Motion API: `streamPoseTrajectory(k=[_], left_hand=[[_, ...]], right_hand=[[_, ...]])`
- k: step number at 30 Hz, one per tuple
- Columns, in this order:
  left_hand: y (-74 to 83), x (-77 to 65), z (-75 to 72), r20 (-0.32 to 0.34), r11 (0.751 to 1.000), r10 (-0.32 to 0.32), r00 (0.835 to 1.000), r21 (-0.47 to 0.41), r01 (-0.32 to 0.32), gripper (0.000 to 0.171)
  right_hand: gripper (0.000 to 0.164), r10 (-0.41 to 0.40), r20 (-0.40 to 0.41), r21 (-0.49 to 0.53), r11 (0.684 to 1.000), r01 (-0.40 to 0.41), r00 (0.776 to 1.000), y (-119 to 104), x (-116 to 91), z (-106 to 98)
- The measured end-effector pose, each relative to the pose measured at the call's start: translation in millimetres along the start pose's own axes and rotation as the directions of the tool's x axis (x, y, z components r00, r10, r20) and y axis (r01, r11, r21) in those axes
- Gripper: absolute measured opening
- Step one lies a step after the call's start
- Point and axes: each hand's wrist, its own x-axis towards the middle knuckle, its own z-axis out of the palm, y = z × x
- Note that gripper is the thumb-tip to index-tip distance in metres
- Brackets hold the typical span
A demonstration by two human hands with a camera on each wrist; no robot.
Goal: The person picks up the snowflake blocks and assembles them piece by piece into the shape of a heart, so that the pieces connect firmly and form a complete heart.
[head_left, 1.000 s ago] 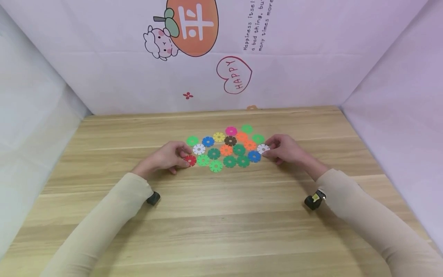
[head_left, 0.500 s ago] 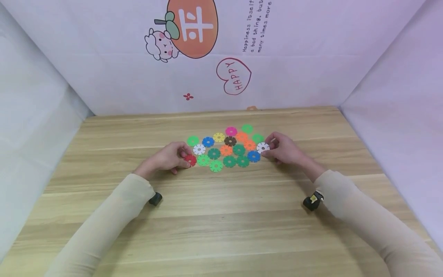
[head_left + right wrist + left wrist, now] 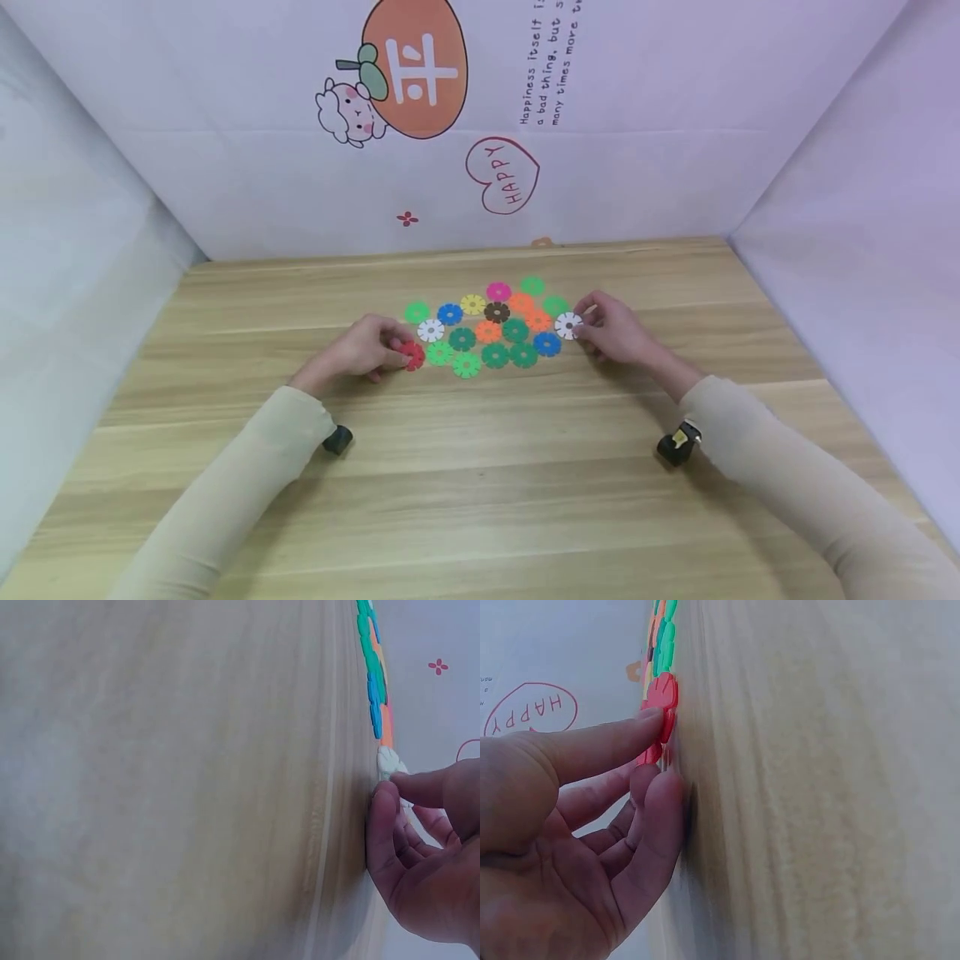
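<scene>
My left hand (image 3: 367, 346) pinches a red notched plastic disc (image 3: 412, 356) at the left end of a cluster of such discs. In the left wrist view the thumb lies on the red disc (image 3: 661, 694), which tilts up from the table. At the cluster's right end, my right hand (image 3: 615, 327) pinches a white notched disc (image 3: 567, 325) between thumb and fingers. The right wrist view shows that white disc (image 3: 387, 761) raised at its near edge. Beside the red disc lies a light green disc (image 3: 439, 353); a blue disc (image 3: 547, 343) lies beside the white one.
Between the hands several more discs lie flat, among them a brown one (image 3: 497, 312), a pink one (image 3: 498, 292) and a yellow one (image 3: 472, 304). A wooden table (image 3: 480, 500) bears them. A printed white cloth (image 3: 637, 167) stands behind, with plain white sides left and right.
The red and white discs are now tilted up more in the fingers. The other discs keep their places; the head view has shifted slightly, so the scene sits a little lower.
</scene>
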Motion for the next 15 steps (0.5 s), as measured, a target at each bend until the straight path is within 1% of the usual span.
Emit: streamPoseTrajectory(k=[4,7,9,12,15], left_hand=[[-3.5,-0.8,-0.8,-0.012,1.0,-0.009,1.0,-0.017,0.009,0.022],[-7.5,-0.7,-2.1,-0.023,0.999,0.004,1.0,-0.035,-0.004,0.019],[-9.6,-1.3,-3.1,-0.032,0.999,0.015,0.999,-0.049,-0.017,0.017],[-11.2,-3.3,-4.3,-0.038,0.996,0.021,0.999,-0.086,-0.024,0.016],[-11.6,-5.1,-4.3,-0.059,0.989,0.013,0.998,-0.144,-0.022,0.014]], right_hand=[[0.026,-0.008,-0.008,0.059,0.998,0.009,1.0,1,-3,-1],[0.027,-0.007,-0.01,0.102,0.995,0.008,1.0,1,-5,-3],[0.027,0.009,-0.016,0.122,0.993,-0.007,1.0,3,-6,-4],[0.027,0.026,-0.02,0.15,0.988,-0.023,0.999,4,-7,-6],[0.028,0.042,-0.022,0.184,0.982,-0.038,0.999,3,-9,-8]])
